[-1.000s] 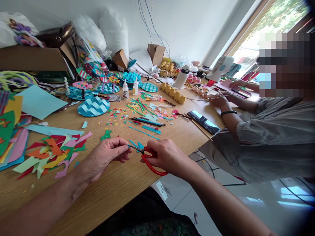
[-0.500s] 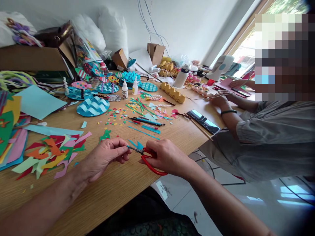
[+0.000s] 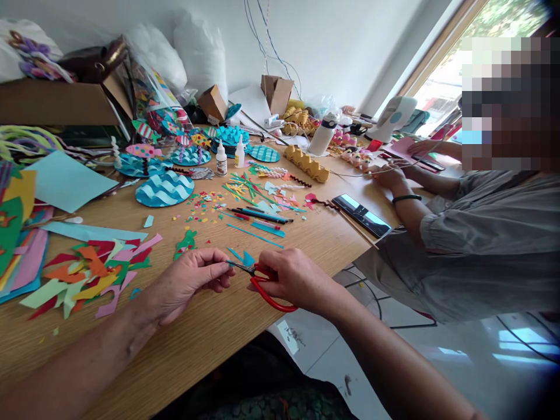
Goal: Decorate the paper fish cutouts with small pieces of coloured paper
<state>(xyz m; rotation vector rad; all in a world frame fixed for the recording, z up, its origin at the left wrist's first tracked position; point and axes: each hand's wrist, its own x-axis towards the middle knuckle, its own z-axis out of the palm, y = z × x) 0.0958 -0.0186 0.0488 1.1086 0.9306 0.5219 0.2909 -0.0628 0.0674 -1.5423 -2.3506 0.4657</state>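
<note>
A pair of red-handled scissors (image 3: 252, 269) is gripped by the right hand (image 3: 291, 274) above the near edge of the wooden surface (image 3: 184, 338). The thumb and forefinger of the left hand (image 3: 192, 280) are pinched together at the blade tips; what is held there is mostly hidden and cannot be told. A blue paper scrap (image 3: 248, 259) is seen just beyond the blades.

Dark print is carried on the label of one white glue bottle (image 3: 221, 165), but it is too small to be read. A second glue bottle (image 3: 240, 156) is stood upright just beside it. A white drinking bottle (image 3: 321, 139), dark-banded at the lid, is placed farther back.

In the clear plastic bag (image 3: 158, 96), brightly coloured pieces are contained. A brown bag (image 3: 94, 60) is rested at the top of the cardboard box (image 3: 52, 104). A smaller box (image 3: 277, 94) is set by the wall, its contents hidden.

Coloured paper offcuts (image 3: 94, 265) are heaped left of the left hand, and pencils (image 3: 262, 216) are laid beyond both hands. At the right, a co-worker's hands (image 3: 391, 178) are rested near a phone (image 3: 361, 216).
</note>
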